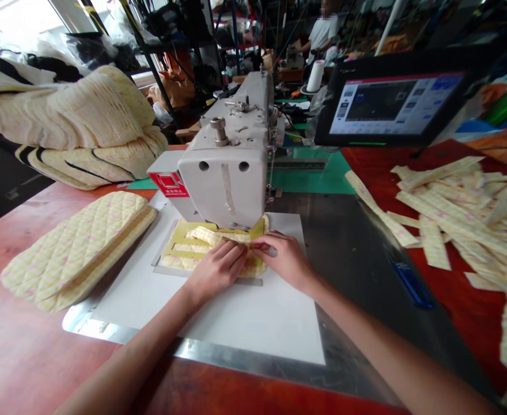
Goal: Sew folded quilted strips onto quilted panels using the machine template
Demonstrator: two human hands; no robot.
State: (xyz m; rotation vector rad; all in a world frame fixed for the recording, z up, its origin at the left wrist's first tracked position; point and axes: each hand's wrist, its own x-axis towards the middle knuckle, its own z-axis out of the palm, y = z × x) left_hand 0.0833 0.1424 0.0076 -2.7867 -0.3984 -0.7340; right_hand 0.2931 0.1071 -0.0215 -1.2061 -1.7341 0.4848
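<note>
Below the head of a white sewing machine (225, 178), a yellow slotted template (180, 237) lies over a yellow-checked quilted fabric piece (182, 263). A fabric strip (205, 234) of the same check crosses the template. My left hand (223, 265), fingers curled and pressed together, holds the strip near its right part. Close beside it, my right hand (283, 256) pinches the strip's right end between thumb and fingers. My fingertips partly hide the strip. The needle area cannot be made out behind them.
A folded quilted pad stack (80, 248) lies left; a taller fabric pile (84, 115) stands behind it. Loose strips (452, 213) cover the right side, near blue-handled snips (411, 282). A screen (392, 106) stands behind. A person (322, 34) is in the background.
</note>
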